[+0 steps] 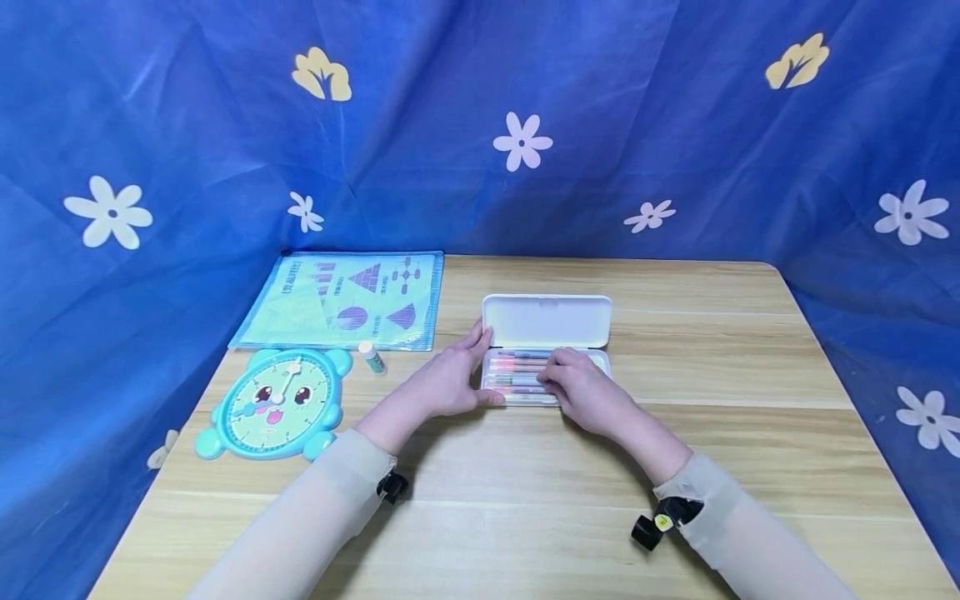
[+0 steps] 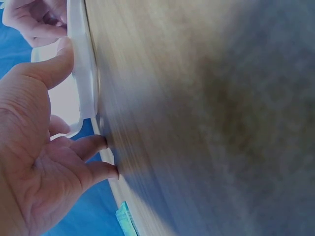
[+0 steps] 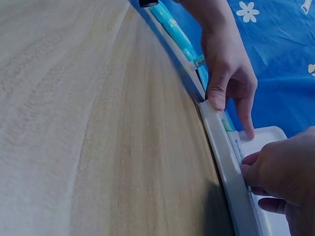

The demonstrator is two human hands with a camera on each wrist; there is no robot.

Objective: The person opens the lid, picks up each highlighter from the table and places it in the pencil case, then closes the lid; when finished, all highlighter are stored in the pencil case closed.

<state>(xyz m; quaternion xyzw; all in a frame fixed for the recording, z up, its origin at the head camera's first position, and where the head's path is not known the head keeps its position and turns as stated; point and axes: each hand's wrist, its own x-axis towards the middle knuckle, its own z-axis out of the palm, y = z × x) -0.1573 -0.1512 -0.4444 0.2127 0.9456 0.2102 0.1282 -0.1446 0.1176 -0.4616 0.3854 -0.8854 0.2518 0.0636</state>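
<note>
An open white pencil case (image 1: 546, 321) lies on the table in the head view, its lid tipped back and a row of several slim colored pens (image 1: 517, 364) in its base. My left hand (image 1: 453, 379) holds the left end of the case, thumb on the near edge and a finger against the lid. In the left wrist view, its other fingers (image 2: 93, 172) spread down to the table. My right hand (image 1: 588, 392) reaches over the case from the right, its bent fingertips pinching a pen in the row. The palm and knuckles partly hide that pen.
A teal bear-faced toy clock (image 1: 279, 403) lies at the left of the table. Behind it is a light-blue zip folder (image 1: 345, 300) with printed charts. A small glue stick (image 1: 372, 357) lies between the folder and my left forearm. Blue flowered cloth (image 1: 600, 125) hangs behind the table.
</note>
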